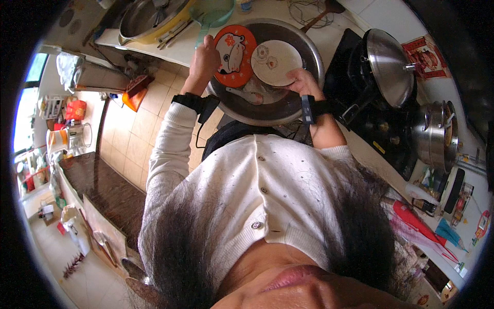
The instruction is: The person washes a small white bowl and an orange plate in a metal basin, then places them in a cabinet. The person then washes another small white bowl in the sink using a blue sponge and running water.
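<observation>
A large steel basin [262,117] stands in front of me on the counter. My left hand [204,61] is closed at its left rim, round the handle of a translucent green scoop [218,14]. The scoop's bowl points away from me. Just right of that hand is a round red-orange plate [248,49] with a cartoon animal in its middle; whether the fingers touch it is hidden. My right hand [304,83] pinches the near right edge of a white plate [278,69] with a flower pattern, tilted over the basin. Below the plates lies a pale spoon-like piece [244,95], partly hidden.
A black stove [383,129] with a lidded pan [388,54] is close on the right, with steel pots [435,131] beyond. At the back left stands a yellow-sided pan [154,26] near chopsticks [172,36]. A wire rack [309,13] lies behind the basin.
</observation>
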